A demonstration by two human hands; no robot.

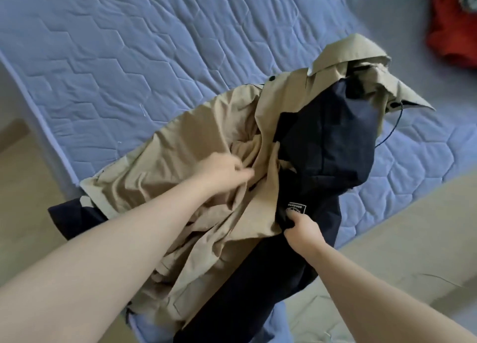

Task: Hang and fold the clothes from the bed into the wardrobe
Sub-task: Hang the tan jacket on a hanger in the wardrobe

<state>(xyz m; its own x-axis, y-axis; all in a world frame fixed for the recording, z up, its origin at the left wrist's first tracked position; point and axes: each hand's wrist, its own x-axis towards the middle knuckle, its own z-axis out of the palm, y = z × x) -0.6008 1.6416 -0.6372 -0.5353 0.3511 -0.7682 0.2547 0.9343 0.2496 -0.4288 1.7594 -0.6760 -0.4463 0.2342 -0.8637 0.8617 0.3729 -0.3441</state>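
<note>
Barely started: we grip the jacket (180, 141) on the bed (103, 58) with left hand (223, 173) and right hand (303, 230); a red garment (449, 32) lies unsorted.

The jacket (196, 136) under the left hand (222, 173) is matt tan woven cloth, creased; by the right hand (303, 230) it turns navy (equally dull). Beyond both, the mattress cover (129, 45) is quilted blue fabric, puckered along the stitching.
</note>
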